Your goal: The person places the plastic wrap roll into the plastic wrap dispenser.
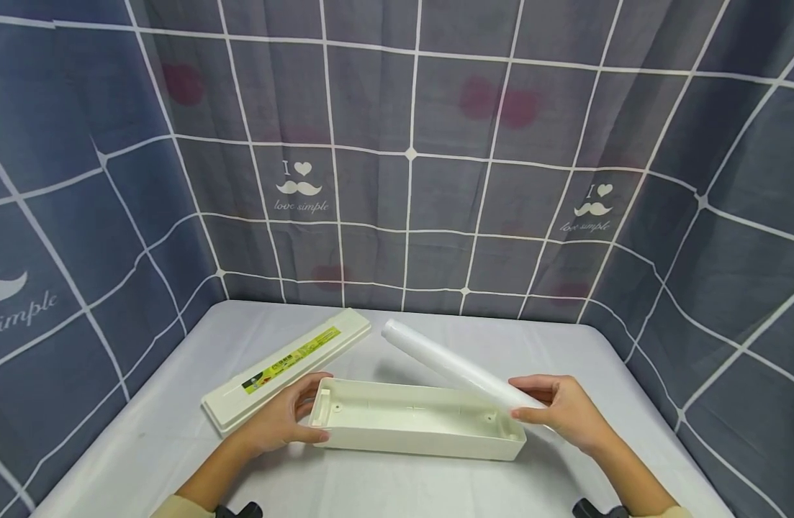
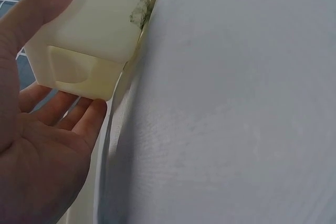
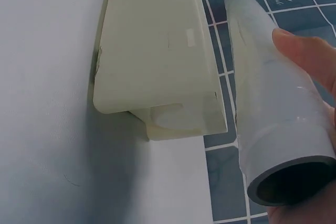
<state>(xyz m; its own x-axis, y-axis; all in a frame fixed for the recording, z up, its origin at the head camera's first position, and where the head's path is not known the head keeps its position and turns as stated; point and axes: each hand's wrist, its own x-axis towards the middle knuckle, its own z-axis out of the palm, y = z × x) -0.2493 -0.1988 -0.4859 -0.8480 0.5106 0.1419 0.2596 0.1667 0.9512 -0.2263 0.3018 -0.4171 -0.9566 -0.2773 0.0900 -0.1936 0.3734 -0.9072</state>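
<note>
A long cream plastic box [image 1: 422, 442], its top side uncovered, lies across the white table. At its left end my left hand [image 1: 283, 417] holds it, the thumb at the front wall and the fingers round the end and back, as the left wrist view also shows. A roll of clear plastic wrap [image 1: 448, 363] slants over the box's right end and back wall, its far end pointing to the back left. My right hand [image 1: 571, 410] grips the roll's near end between thumb and fingers. In the right wrist view the roll's dark hollow core [image 3: 291, 182] faces the camera.
Behind the left hand lies a matching cream lid [image 1: 224, 410] with a yellow-green label [image 1: 293, 360], set at a slant. The white-covered table [image 1: 630, 367] is enclosed at the back and both sides by blue-grey checked curtains [image 1: 371, 187].
</note>
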